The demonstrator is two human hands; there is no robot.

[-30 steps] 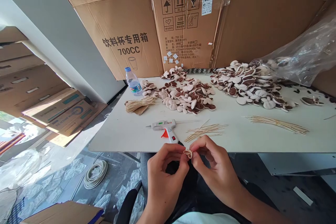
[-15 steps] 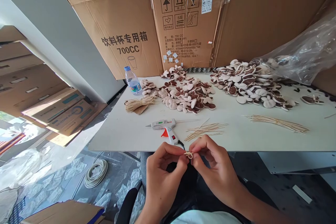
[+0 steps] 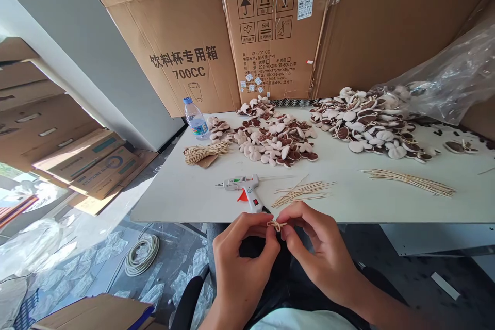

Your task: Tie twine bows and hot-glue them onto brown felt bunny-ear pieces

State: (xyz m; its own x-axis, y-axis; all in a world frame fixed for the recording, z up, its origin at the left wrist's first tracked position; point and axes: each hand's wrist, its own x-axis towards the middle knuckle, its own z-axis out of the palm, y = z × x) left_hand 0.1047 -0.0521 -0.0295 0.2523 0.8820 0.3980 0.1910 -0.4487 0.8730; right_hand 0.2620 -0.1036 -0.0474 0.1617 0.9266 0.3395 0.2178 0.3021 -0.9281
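Just in front of the white table's near edge (image 3: 174, 216), my left hand (image 3: 242, 263) and my right hand (image 3: 315, 250) pinch a small tan cord bow (image 3: 275, 225) between their fingertips, one from each side. Both hands are closed on it. A white hot glue gun (image 3: 243, 185) with an orange trigger lies on the table right behind my hands. Beside the gun lies a loose bunch of short tan cords (image 3: 303, 192).
Two heaps of brown and cream mushroom-shaped pieces (image 3: 274, 139) (image 3: 367, 124) fill the back of the table. A water bottle (image 3: 196, 120), a cord bundle (image 3: 204, 153), longer cords (image 3: 410, 182), a plastic bag (image 3: 448, 82) and cardboard boxes (image 3: 270, 31) surround them. A coiled cable (image 3: 141, 255) lies on the floor.
The cord loop between my fingers has been drawn tighter into a bow shape, and my hands have shifted slightly upward. Nothing on the table has moved.
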